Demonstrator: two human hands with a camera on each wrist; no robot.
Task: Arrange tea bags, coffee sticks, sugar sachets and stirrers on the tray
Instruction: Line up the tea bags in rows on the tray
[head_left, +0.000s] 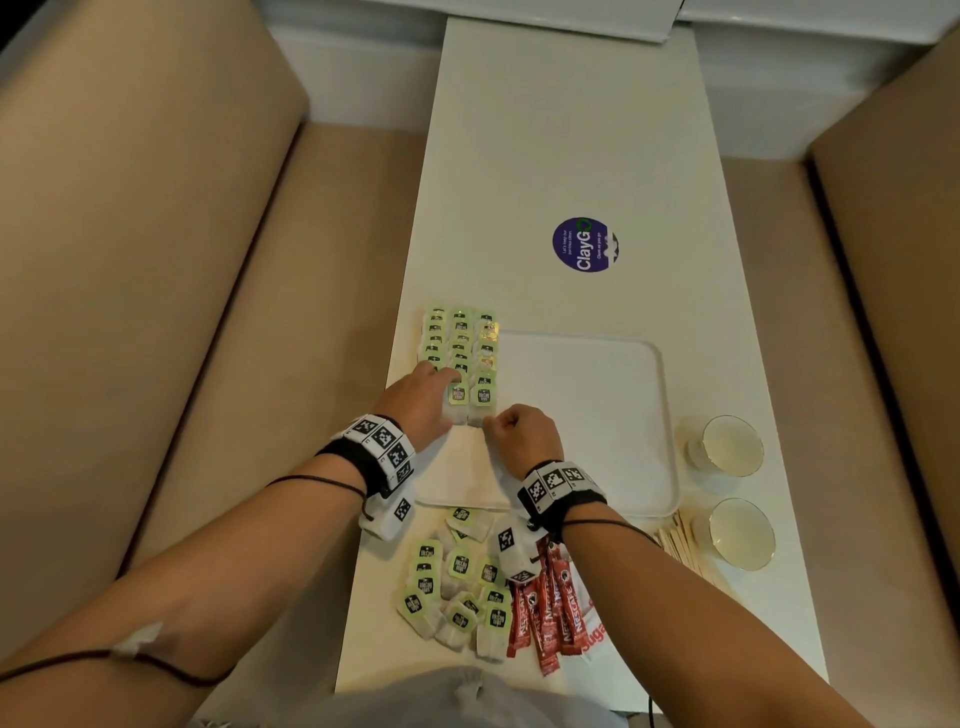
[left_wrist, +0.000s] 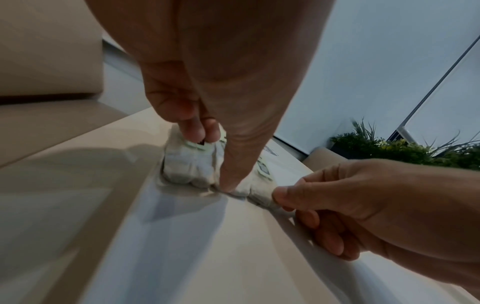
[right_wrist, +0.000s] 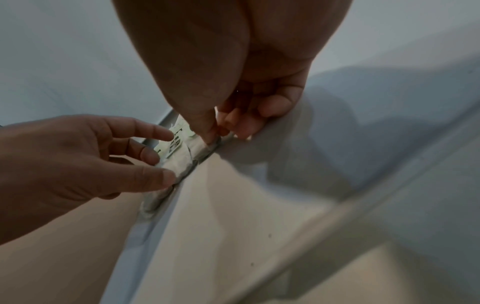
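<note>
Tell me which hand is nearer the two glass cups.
Right. The right hand rests on the tray, with the glass cups just past the tray's right edge. The left hand is over the tea bag rows on the tray's far side.

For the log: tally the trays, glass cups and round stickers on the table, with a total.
Tray: 1
Glass cups: 2
Round sticker: 1
Total: 4
</note>
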